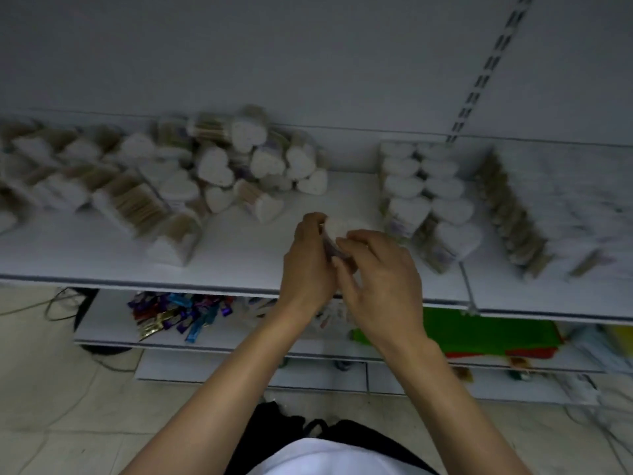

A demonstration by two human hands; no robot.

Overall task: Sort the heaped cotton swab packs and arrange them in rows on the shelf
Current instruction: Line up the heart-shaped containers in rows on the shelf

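Both hands are on one heart-shaped pack point(334, 228), held just above the shelf point(239, 248) near its front edge, mid-frame.

Left hand point(308, 265): fingers curled round the pack's left side, thumb side up, gripping it.
Right hand point(380, 279): fingers bent, tips pinching the pack's lower right edge. The back of the hand hides most of the contact.
The pack's white heart face points up and away from the person. Whether its bottom touches the shelf can't be told, since the hands cover it.

Heap point(246, 166) lies at 11 o'clock from the hands: heart packs piled at mixed angles, some on their sides. Flat packs point(130, 200) lie at 9–10 o'clock, loosely fanned and blurred.
Rows point(424, 193) stand at 1–2 o'clock: two lines of heart packs, touching, running front to back. Another line point(513, 214) sits at 3 o'clock, too blurred to identify.

Slotted upright point(493, 63) is on the back panel at 1 o'clock.
Lower shelf point(109, 323) at 6–7 o'clock holds coloured wrappers point(178, 313). A green sheet point(489, 330) lies at 4 o'clock.
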